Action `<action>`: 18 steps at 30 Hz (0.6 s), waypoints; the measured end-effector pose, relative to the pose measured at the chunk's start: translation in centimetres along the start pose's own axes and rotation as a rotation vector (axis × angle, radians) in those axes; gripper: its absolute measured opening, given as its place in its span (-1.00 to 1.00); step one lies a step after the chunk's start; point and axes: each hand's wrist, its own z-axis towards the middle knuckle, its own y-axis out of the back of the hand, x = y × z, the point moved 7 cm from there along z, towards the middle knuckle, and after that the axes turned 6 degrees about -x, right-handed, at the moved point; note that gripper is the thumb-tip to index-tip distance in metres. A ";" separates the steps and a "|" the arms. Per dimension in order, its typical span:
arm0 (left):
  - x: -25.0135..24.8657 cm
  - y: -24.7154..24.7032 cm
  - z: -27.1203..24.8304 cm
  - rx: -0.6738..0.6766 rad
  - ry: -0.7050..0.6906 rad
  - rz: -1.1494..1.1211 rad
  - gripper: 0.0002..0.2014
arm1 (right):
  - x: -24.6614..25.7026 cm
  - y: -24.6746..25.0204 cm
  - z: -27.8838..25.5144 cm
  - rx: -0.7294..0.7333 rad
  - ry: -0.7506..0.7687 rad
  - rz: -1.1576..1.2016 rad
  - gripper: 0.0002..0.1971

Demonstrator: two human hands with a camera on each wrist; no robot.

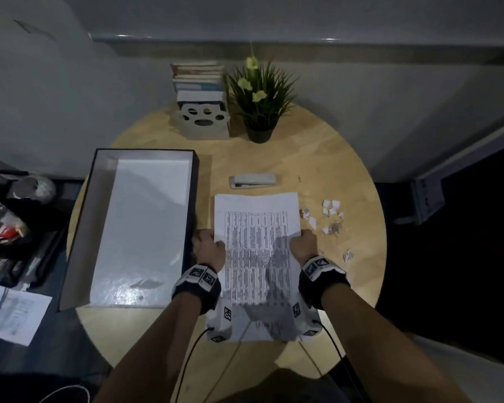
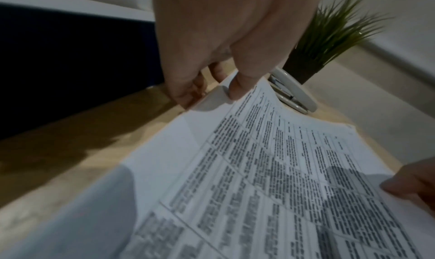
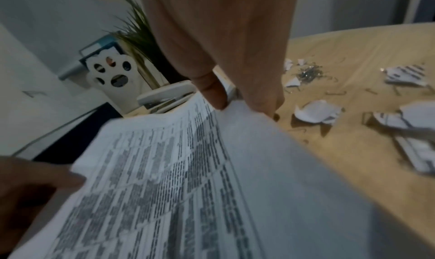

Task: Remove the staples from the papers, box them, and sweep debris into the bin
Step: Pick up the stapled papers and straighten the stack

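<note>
Papers [image 1: 256, 251]: thin white printed sheets, centre of your head view, lifted and bowed over the round wooden table [image 1: 317, 158].
Left hand [image 1: 209, 248]: your thumb and curled fingers pinch the left edge.
Right hand [image 1: 302, 244]: pinches the right edge likewise.
Box [image 1: 105, 228]: long, dark outside, glossy white inside, left of frame.
Debris [image 1: 330, 218]: torn scraps and a glinting staple heap, right; single staples hard to make out.
Stapler [image 1: 253, 180]: smooth, white, above the papers.

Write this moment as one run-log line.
left hand: pinches papers | right hand: pinches papers | box: open | debris: unswept
</note>
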 end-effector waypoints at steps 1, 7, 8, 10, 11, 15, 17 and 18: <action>0.0 0.1 -0.2 -0.020 0.003 -0.060 -0.67 | -0.1 -0.2 -0.2 -0.001 -0.003 0.059 -0.93; -2.8 3.3 -4.0 -0.081 -0.159 -0.345 -0.64 | 3.6 1.9 -6.5 0.134 0.123 0.199 -0.68; -3.7 4.7 -4.9 -0.127 -0.251 -0.421 -0.72 | 4.8 3.1 -8.0 0.101 0.212 0.243 -0.63; -5.7 7.7 -6.9 -0.215 -0.407 -0.568 -0.74 | 7.3 6.1 -11.5 0.023 0.415 0.341 -0.61; -6.4 9.2 -7.7 -0.240 -0.465 -0.640 -0.70 | 8.5 7.5 -13.3 -0.015 0.515 0.394 -0.63; -9.1 14.2 -11.3 -0.319 -0.614 -0.906 -0.85 | 10.9 10.7 -17.8 -0.090 0.746 0.564 -0.82; -10.1 15.2 -12.9 -0.330 -0.685 -0.974 -0.89 | 11.1 11.0 -18.6 -0.095 0.790 0.627 -0.85; -10.2 15.3 -13.6 -0.335 -0.708 -0.993 -0.88 | 10.9 11.0 -18.9 -0.108 0.800 0.648 -0.86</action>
